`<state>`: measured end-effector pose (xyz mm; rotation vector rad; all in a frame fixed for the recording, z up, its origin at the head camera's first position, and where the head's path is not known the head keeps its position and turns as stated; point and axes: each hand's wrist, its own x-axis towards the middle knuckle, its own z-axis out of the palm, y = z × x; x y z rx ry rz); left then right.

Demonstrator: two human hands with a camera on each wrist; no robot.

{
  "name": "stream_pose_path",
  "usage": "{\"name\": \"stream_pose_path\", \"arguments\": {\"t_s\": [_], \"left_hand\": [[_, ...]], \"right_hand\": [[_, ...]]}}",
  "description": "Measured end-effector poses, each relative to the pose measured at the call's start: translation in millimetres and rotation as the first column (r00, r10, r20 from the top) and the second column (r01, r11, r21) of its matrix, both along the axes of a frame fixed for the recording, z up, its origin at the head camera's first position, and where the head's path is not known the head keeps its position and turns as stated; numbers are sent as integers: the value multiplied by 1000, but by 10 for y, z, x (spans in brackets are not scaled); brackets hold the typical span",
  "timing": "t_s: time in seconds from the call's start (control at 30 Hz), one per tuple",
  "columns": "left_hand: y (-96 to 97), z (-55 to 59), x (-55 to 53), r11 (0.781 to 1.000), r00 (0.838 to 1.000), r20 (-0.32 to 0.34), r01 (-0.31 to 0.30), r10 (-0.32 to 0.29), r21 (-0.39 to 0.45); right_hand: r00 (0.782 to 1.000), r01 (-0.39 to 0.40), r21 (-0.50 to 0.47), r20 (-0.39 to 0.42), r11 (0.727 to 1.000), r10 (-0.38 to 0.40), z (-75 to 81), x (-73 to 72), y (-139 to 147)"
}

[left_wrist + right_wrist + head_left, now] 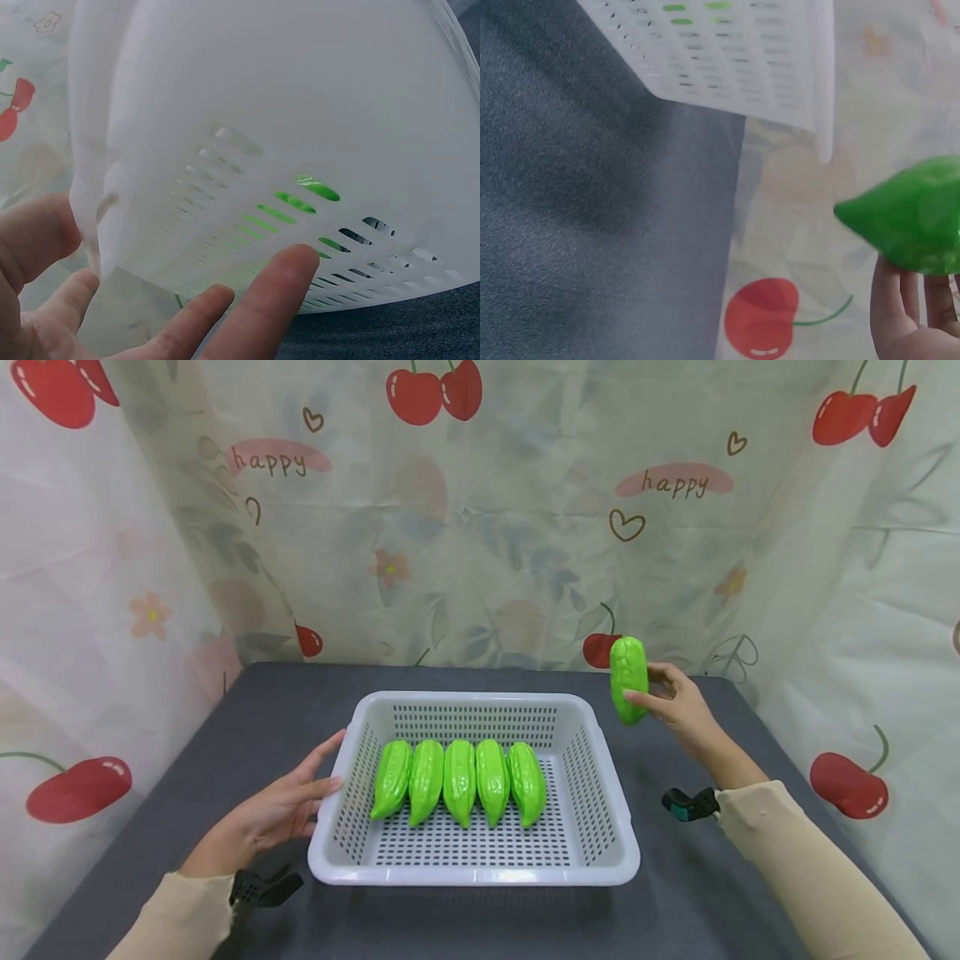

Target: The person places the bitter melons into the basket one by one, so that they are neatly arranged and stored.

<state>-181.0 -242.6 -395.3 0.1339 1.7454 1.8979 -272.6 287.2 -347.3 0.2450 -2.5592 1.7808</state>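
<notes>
My right hand (678, 702) holds a bright green bitter melon (628, 681), bumpy and shiny, raised off the table beyond the basket's back right corner. In the right wrist view the melon's (911, 217) pointed end faces left, and fingers (900, 315) support it from below. A white slotted plastic basket (472, 875) stands in the middle. Inside it, several similar bitter melons (460, 781) lie side by side in a row, tips toward me. My left hand (273, 814) is against the basket's left side, its fingers fairly straight; the left wrist view shows fingertips (296, 266) by the slotted wall.
A dark grey table (300, 693) carries the basket. Behind and on both sides hangs a pale curtain (480, 568) printed with cherries, hearts and flowers. Each wrist wears a black strapped device (690, 804).
</notes>
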Motion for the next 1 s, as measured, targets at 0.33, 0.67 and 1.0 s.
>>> {"name": "stream_pose_path", "arguments": {"t_s": [0.33, 0.67, 1.0], "left_hand": [[12, -3, 6, 1000, 1000, 3, -16, 16, -15], [-1, -4, 16, 1000, 1000, -11, -1, 1, -7], [-2, -7, -1, 1000, 1000, -3, 8, -8, 3]], "right_hand": [[997, -68, -117, 21, 991, 71, 89, 45, -67], [991, -131, -223, -10, 966, 132, 111, 51, -136], [981, -193, -221, -46, 956, 188, 108, 33, -184]]}}
